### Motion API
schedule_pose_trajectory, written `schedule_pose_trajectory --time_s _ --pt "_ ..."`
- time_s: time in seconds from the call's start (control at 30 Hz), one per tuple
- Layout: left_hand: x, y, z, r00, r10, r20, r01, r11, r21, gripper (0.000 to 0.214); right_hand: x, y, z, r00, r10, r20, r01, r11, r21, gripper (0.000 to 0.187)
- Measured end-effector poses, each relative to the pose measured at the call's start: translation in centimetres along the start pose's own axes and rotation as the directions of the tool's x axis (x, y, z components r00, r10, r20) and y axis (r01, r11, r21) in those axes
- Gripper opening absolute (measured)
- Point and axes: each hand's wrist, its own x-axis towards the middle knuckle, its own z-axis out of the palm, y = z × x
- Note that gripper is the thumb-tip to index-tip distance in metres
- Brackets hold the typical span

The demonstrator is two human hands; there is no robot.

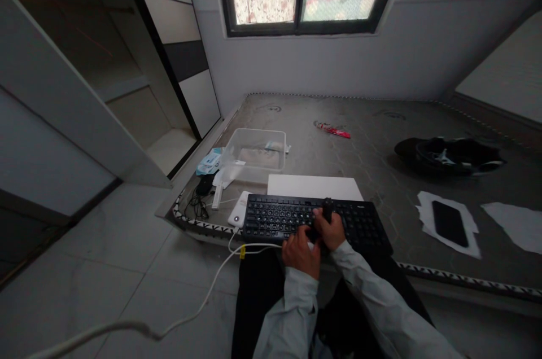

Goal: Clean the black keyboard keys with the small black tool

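Note:
A black keyboard (271, 218) lies across the front edge of the mattress, above my knees. My right hand (332, 231) is closed around a short, dark, upright stick-like handle (327, 208) over the keys; its lower end is hidden by my fingers. Close beside it, my left hand (302, 252) has its fingers curled at the keyboard's front edge, touching something dark and small between the two hands that I cannot make out. Behind the keyboard sits a flat white box or board (313, 185), partly covered by it.
Left of the keyboard are a white power strip (237, 211) with a cable (212, 285), a clear plastic bin (254, 173), a blue packet (209, 161) and a black mouse (205, 184). To the right are a phone (450, 224) on paper and a black bag (457, 154). A red item (334, 130) lies behind.

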Motion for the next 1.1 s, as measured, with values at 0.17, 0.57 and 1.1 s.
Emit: schedule_pose_trajectory --time_s 0.17,0.57,1.1 --pt "0.1 0.1 -0.2 0.999 -0.019 0.042 0.021 0.999 -0.038 0.030 1.0 -0.3 0.4 0.980 0.191 -0.059 -0.167 0.944 0.284 0.043" --pt "0.2 0.2 -0.1 0.999 -0.003 0.047 0.004 1.000 -0.030 0.032 1.3 -2.8 -0.8 0.967 0.230 -0.107 -0.125 0.800 0.587 0.044" --pt "1.6 0.8 -1.2 0.947 0.286 0.147 -0.303 0.947 0.108 0.030 -0.6 -2.5 -4.4 0.980 -0.015 -0.196 0.106 0.881 0.461 0.037"
